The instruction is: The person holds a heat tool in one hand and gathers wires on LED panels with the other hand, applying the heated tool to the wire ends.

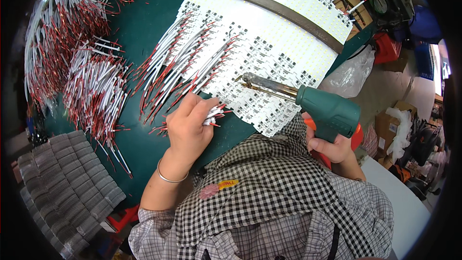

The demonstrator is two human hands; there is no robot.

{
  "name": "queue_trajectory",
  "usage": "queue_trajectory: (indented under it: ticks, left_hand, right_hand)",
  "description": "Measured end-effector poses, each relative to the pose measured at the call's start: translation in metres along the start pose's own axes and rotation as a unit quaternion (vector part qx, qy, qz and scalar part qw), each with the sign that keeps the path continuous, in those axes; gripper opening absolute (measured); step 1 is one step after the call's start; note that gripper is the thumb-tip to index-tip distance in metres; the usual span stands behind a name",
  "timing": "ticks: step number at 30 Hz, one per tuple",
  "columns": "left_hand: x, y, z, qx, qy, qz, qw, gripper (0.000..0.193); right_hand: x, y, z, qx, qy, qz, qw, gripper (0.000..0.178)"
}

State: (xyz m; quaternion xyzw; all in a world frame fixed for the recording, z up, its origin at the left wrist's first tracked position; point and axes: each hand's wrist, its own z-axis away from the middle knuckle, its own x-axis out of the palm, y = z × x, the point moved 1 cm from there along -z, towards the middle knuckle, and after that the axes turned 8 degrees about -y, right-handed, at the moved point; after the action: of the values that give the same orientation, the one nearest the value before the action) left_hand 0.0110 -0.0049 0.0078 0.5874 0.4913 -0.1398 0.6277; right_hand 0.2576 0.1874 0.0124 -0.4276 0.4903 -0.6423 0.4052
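Hiding part of a bunch of white-and-red wires, the left hand, in the head view, pinches it, ends jutting right of the grip; the right hand, fingers partly hidden, wraps a green plastic pistol-shaped soldering iron.

The bare left hand partly hides thin red-and-white wires; a green plastic soldering gun partly hides the bare right hand; the top edge crops white circuit boards.
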Motion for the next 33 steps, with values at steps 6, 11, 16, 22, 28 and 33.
queue_trajectory:
  ticks: [6, 11, 16, 22, 28, 33]
  left_hand:
    - [0.012, -0.005, 0.000, 0.068, 0.061, -0.039, 0.995, 0.045]
    - [0.013, -0.002, -0.001, 0.067, 0.054, -0.039, 0.996, 0.044]
    - [0.014, -0.003, -0.003, 0.085, 0.060, -0.051, 0.993, 0.043]
    - [0.015, -0.003, -0.001, 0.081, 0.047, -0.043, 0.995, 0.041]
    - [0.017, -0.005, 0.000, 0.060, 0.026, -0.030, 0.997, 0.043]
    - [0.015, -0.002, 0.000, 0.058, 0.019, -0.034, 0.998, 0.044]
  right_hand:
    - [-0.003, 0.005, 0.000, -0.030, -0.019, 0.017, 0.999, 0.052]
    - [-0.003, 0.004, -0.003, -0.007, -0.038, 0.026, 0.999, 0.052]
    - [0.002, 0.006, -0.006, 0.000, -0.022, 0.017, 1.000, 0.051]
    - [0.001, 0.007, -0.006, 0.010, -0.035, 0.022, 0.999, 0.052]
    - [0.005, 0.003, -0.009, 0.043, 0.007, 0.002, 0.999, 0.028]
    - [0.005, 0.003, -0.006, 0.070, 0.008, -0.007, 0.998, 0.030]
